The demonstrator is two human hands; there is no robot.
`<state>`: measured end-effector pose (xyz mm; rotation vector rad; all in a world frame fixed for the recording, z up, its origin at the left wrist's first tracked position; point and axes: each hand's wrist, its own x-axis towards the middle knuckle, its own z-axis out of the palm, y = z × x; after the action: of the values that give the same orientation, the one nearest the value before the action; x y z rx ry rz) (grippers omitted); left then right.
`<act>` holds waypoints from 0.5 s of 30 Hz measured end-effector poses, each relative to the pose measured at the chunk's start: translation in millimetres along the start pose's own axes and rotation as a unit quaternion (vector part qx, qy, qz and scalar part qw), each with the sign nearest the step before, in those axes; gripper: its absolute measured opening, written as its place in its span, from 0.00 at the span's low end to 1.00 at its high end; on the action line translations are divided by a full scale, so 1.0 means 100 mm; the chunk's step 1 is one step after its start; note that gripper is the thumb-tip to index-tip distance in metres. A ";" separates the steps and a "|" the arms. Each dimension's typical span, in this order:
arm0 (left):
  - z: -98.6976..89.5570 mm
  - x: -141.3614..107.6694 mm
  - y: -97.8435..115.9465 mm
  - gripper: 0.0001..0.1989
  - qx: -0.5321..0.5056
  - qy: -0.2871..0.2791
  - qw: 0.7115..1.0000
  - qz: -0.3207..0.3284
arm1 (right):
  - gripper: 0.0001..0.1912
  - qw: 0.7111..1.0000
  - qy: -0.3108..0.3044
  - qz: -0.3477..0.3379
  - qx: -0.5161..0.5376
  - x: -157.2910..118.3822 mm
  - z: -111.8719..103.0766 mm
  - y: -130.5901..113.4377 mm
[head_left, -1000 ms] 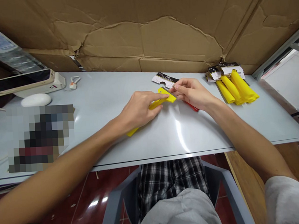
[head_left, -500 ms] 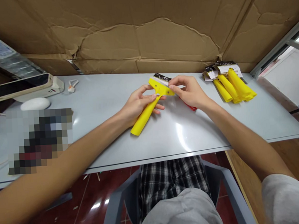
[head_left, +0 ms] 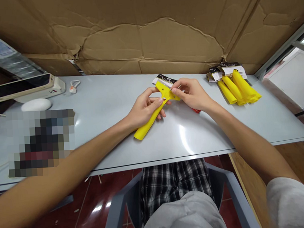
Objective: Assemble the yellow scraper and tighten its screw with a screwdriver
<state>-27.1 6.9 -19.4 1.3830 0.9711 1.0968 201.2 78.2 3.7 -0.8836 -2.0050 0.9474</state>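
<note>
A yellow scraper (head_left: 149, 122) with a long handle and a wide head is held over the table, its handle slanting down to the left. My left hand (head_left: 143, 109) is closed round the upper handle, thumb on top and fingers underneath. Thumb and forefinger of my right hand (head_left: 190, 93) pinch at the right part of the scraper's head; whether a small piece lies between them is hard to make out. Two dark holes show in the head. Just behind it is a black-and-white card (head_left: 165, 80). A red item (head_left: 196, 110) is mostly hidden under my right hand.
Several yellow scrapers with cards (head_left: 239, 87) lie piled at the right. Toward the left are a phone-like device on a stand (head_left: 20, 88), a white mouse (head_left: 36, 104), a small cabled plug (head_left: 73, 87) and a blurred-out item (head_left: 41, 143). Cardboard (head_left: 138, 40) walls the back.
The scraper's head has tilted and shifted slightly right, and its two holes now show plainly. The card behind shows more separately from the head. Both hands have stayed on the scraper.
</note>
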 end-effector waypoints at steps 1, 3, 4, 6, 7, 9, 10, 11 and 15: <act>0.00 0.00 0.00 0.23 0.000 0.000 1.000 -0.001 | 0.12 1.000 0.000 -0.001 -0.001 0.00 0.00 0.00; 0.01 0.00 0.01 0.23 0.000 0.000 1.000 -0.004 | 0.13 1.000 -0.001 -0.004 0.001 0.00 0.00 0.01; 0.01 0.00 0.01 0.23 0.000 0.000 1.000 -0.004 | 0.13 1.000 -0.002 -0.004 0.002 0.00 0.00 0.01; 0.01 -0.01 0.01 0.23 0.001 -0.001 1.000 -0.006 | 0.13 1.000 -0.003 -0.005 0.005 0.00 0.00 0.01; 0.01 -0.01 0.01 0.23 0.001 -0.001 1.000 -0.005 | 0.13 1.000 -0.002 -0.004 0.005 0.00 0.00 0.01; 0.00 0.00 0.00 0.23 0.002 -0.004 1.000 -0.001 | 0.13 1.000 0.000 -0.001 0.003 -0.01 0.00 0.01; 0.00 0.00 0.00 0.23 0.004 -0.005 1.000 0.000 | 0.13 1.000 0.000 0.002 0.002 -0.01 0.00 0.00; 0.00 0.00 -0.01 0.23 0.006 -0.006 1.000 0.001 | 0.13 1.000 0.000 0.004 0.003 -0.01 0.00 0.00; 0.00 0.00 -0.03 0.22 0.009 -0.012 1.000 0.006 | 0.14 1.000 -0.001 0.004 0.008 -0.01 0.00 0.01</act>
<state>-27.4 7.7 -22.5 1.4142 0.9582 1.0805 202.5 78.1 2.4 -0.8827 -1.9944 0.9684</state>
